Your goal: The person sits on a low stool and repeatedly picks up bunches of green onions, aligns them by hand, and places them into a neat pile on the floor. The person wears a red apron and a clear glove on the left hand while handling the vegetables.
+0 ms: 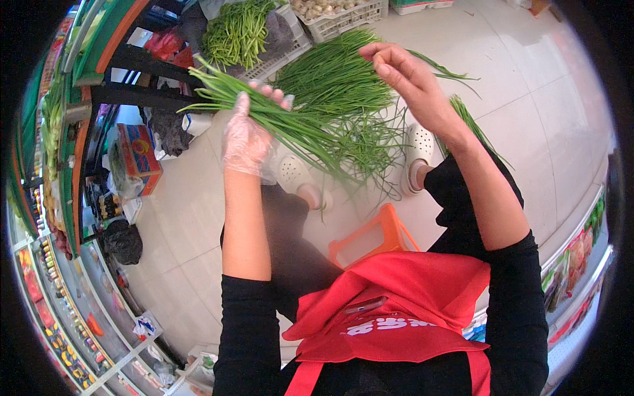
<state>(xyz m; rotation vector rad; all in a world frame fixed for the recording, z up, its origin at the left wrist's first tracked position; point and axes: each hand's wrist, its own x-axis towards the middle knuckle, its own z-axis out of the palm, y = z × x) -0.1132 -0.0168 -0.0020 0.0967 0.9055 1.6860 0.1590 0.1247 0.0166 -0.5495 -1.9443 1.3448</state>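
My left hand (250, 136), in a thin clear plastic glove, grips a bunch of long green garlic chives (297, 131). The pale stem ends stick out to the upper left, and the leafy ends trail down to the right. My right hand (408, 81) is bare and raised at the right of a large heap of chives (332, 74). Its fingers are half curled, the thumb stands apart from the index finger, and I see nothing held in it. Loose, tangled chive leaves (371, 141) lie on the floor between my feet.
White clogs (421, 143) are on my feet. An orange plastic stool (391, 230) stands below my lap, near my red apron (396, 297). Leafy greens (240, 34) and a white crate (346, 22) of bulbs lie ahead. Shelves (74, 297) line the left; another small chive bunch (465, 114) lies right.
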